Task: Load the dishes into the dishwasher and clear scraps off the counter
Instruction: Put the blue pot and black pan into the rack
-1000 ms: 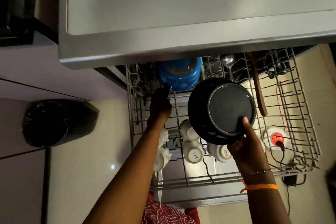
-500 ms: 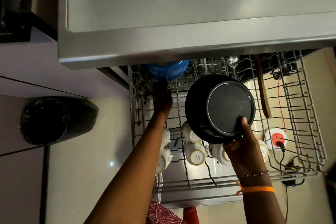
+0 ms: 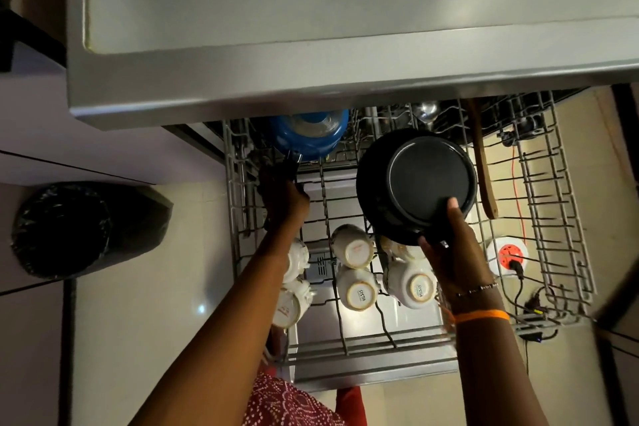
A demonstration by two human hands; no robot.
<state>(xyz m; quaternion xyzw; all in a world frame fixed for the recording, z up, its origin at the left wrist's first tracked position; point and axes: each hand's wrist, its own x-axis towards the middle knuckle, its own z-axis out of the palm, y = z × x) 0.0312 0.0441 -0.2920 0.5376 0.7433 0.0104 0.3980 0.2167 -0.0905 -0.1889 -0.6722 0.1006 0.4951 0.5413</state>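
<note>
At the far left a bin lined with a black bag (image 3: 74,228) stands on the pale floor, well apart from the dishwasher. The steel counter (image 3: 345,28) overhangs the far end of the pulled-out wire rack (image 3: 567,252), hiding the rack's back row.

The left hand (image 3: 283,201) reaches deep into the rack's left side, fingers curled round the dark handle of a blue strainer (image 3: 311,133) that sits half under the counter edge. Half a second ago the strainer was tucked further under that edge; it now shows more of its body. The right hand (image 3: 449,252) grips a black pan (image 3: 418,183) by its near rim, bottom facing up, thumb pressed on the base; the pan hangs over the middle of the rack, much where it was before.

In the rack's near part white cups (image 3: 356,287) stand upside down in two rows, some partly hidden by the left forearm and the pan. Right of the pan a wooden spatula (image 3: 482,162) lies along the wires. Through the rack's right side, on the floor, a white socket with a red centre (image 3: 508,254) holds a black plug.
</note>
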